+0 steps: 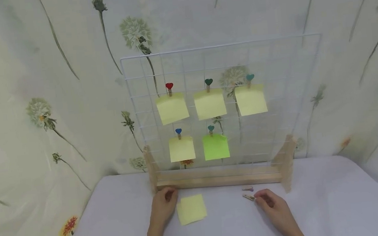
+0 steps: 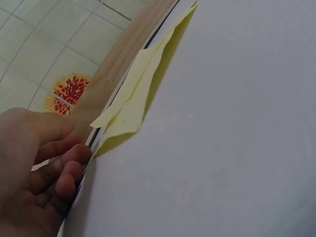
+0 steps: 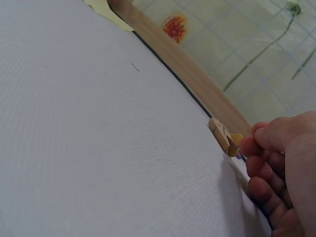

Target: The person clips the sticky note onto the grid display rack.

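My right hand (image 1: 275, 210) pinches one end of a small wooden clothespin (image 1: 249, 197) low over the table. In the right wrist view, a yellow piece on this clothespin (image 3: 225, 138) shows at the thumb and fingertips. Just behind it lies another clothespin (image 1: 247, 189) with a pinkish-purple piece. My left hand (image 1: 164, 205) rests by the left end of the wooden base, fingers loosely curled around nothing. To its right lie overlapping yellow sticky notes (image 1: 191, 209); in the left wrist view the notes (image 2: 143, 79) have edges curling up off the table.
A white wire grid (image 1: 275, 87) stands upright in a wooden stand (image 1: 219, 181). Heart-topped clothespins hold several pale yellow notes (image 1: 209, 104) and one green note (image 1: 216, 147) on it. Behind hangs a dandelion-print cloth (image 1: 75, 41). A white cloth covers the table (image 1: 115, 208).
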A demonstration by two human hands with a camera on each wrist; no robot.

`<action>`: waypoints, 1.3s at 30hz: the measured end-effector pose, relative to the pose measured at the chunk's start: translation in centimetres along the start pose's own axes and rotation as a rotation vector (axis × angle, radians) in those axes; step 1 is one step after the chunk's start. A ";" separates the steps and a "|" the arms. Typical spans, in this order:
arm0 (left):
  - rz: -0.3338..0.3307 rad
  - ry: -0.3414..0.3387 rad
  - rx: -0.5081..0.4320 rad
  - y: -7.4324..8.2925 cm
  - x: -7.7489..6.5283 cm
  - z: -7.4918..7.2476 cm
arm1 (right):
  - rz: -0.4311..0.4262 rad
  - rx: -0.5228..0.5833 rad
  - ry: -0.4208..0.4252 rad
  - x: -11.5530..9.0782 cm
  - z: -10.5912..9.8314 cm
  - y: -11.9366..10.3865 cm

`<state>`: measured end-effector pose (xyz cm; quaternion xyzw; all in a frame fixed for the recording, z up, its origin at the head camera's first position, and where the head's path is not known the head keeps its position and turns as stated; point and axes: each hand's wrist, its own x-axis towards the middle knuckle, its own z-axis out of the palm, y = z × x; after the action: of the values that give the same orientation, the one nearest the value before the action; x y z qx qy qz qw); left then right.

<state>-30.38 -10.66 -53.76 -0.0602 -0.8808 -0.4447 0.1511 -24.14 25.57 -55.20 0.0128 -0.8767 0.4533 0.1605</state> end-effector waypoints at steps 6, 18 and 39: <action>0.026 -0.128 0.050 0.6 -0.4 -0.4 | 0.026 -0.009 0.002 -0.1 0.4 -0.3; 0.034 -0.174 0.046 0.7 -0.8 -0.1 | 0.039 -0.001 -0.010 -0.8 0.7 0.0; 0.022 -0.157 0.039 0.4 -0.3 0.9 | 0.035 -0.013 -0.008 -0.2 0.0 -0.3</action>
<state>-30.19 -9.67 -54.11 -0.1015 -0.8978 -0.4195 0.0876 -23.89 25.34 -55.05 -0.0018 -0.8804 0.4503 0.1489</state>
